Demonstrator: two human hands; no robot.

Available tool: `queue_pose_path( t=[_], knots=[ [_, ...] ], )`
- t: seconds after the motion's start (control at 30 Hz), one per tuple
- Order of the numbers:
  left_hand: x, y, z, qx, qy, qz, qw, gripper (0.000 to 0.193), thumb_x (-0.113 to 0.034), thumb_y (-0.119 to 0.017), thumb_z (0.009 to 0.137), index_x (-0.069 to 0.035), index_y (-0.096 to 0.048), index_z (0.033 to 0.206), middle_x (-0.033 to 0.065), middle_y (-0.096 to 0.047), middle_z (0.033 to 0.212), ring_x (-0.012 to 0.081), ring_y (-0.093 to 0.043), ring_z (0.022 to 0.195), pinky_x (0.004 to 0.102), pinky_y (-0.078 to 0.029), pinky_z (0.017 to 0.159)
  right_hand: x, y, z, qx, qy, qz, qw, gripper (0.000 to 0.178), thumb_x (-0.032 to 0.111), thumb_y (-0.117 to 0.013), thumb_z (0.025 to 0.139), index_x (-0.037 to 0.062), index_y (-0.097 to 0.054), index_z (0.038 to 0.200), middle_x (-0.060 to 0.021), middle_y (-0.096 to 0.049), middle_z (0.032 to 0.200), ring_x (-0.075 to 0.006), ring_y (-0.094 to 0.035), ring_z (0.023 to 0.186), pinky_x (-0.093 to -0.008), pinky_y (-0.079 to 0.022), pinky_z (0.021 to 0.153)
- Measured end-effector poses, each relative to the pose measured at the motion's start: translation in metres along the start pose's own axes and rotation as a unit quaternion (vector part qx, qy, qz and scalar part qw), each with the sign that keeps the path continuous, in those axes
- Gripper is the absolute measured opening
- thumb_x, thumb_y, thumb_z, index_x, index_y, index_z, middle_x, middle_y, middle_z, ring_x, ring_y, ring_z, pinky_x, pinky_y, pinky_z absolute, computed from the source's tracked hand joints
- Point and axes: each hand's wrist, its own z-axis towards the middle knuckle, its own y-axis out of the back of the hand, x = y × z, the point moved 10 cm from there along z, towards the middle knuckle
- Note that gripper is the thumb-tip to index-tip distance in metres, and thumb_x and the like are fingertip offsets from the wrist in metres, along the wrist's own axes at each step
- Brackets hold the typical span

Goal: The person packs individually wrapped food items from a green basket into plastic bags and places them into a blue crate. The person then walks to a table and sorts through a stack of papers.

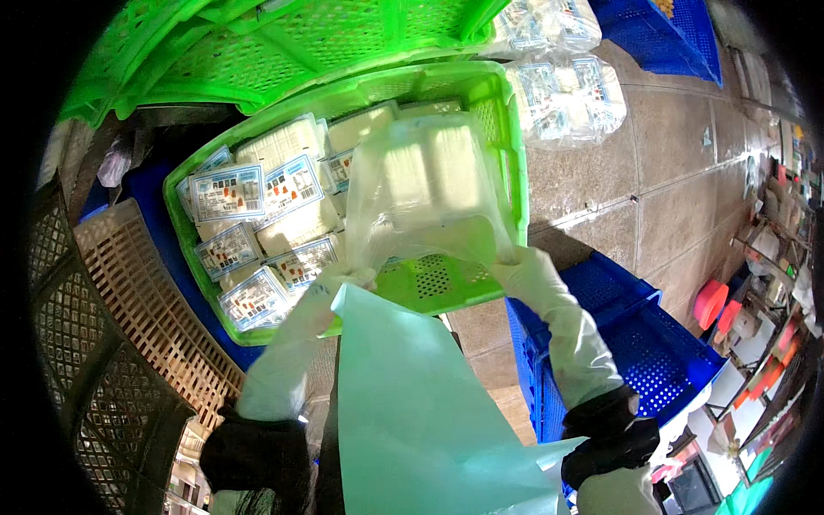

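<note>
Clear bag [433,206]: hung mouth toward the wearer over the right part of the green crate [395,285], with pale blocks side by side inside.
Left hand [348,279]: gloved, its grip pinched on the left edge of the bag's mouth.
Right hand [522,270]: gloved too, grip closed around the gathered right edge.
White packets [227,193]: lay heaped on the crate's left, blue-edged labels mostly facing up.
Wrapped bundles [571,99]: sat beyond the crate on the floor [592,184].
Blue crates [592,318]: stood near the right forearm.
</note>
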Motion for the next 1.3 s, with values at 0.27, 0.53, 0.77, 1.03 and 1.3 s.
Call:
queue_pose_path(
  t=[0.27,0.53,0.77,1.03,1.3],
  knots=[
    [-0.155,-0.039,-0.044,0.182,-0.192,-0.195,0.944,0.028,-0.005,-0.057,0.076,0.002,-0.061,0.103,0.0171,-0.057,0.118,0.0252,-0.056,0.108,0.0410,-0.045,0.095,0.139,0.080,-0.006,0.022,0.230,0.408,0.883,0.016,0.011,-0.052,0.091,0.0003,-0.061,0.098,-0.0094,-0.060,0.101,-0.0160,-0.058,0.091,-0.0284,-0.049,0.077],
    [-0.140,-0.033,-0.011,-0.010,-0.189,-0.032,0.981,0.029,-0.021,-0.063,0.086,-0.002,-0.059,0.107,0.0083,-0.064,0.093,0.0130,-0.058,0.078,0.0274,-0.047,0.069,0.181,0.023,-0.005,0.097,0.125,0.565,0.810,0.035,0.035,-0.058,0.089,0.0040,-0.063,0.104,-0.0047,-0.066,0.088,-0.0106,-0.060,0.072,-0.0249,-0.047,0.063],
    [-0.082,-0.071,-0.005,0.212,-0.008,-0.268,0.940,0.028,-0.020,-0.058,0.087,-0.002,-0.061,0.108,0.0048,-0.062,0.086,0.0114,-0.056,0.077,0.0275,-0.048,0.071,0.172,-0.035,-0.011,0.129,0.051,0.615,0.776,0.023,0.022,-0.060,0.089,0.0047,-0.063,0.105,-0.0005,-0.063,0.081,-0.0095,-0.056,0.071,-0.0238,-0.045,0.067],
    [-0.050,-0.069,0.033,0.125,-0.008,-0.227,0.966,0.028,-0.018,-0.055,0.088,-0.001,-0.061,0.110,0.0056,-0.063,0.087,0.0133,-0.057,0.080,0.0276,-0.048,0.074,0.199,-0.009,-0.016,0.082,0.227,0.308,0.920,0.019,0.013,-0.061,0.086,0.0003,-0.062,0.100,-0.0094,-0.062,0.094,-0.0168,-0.058,0.082,-0.0283,-0.047,0.074],
    [-0.045,-0.023,0.033,-0.016,0.027,0.085,0.996,0.026,-0.009,-0.050,0.088,0.002,-0.060,0.110,0.0119,-0.063,0.098,0.0163,-0.059,0.089,0.0278,-0.048,0.083,0.122,0.040,0.076,0.002,0.163,0.314,0.935,0.014,0.012,-0.061,0.082,0.0013,-0.063,0.092,-0.0072,-0.061,0.083,-0.0152,-0.057,0.078,-0.0287,-0.046,0.071]
  ],
)
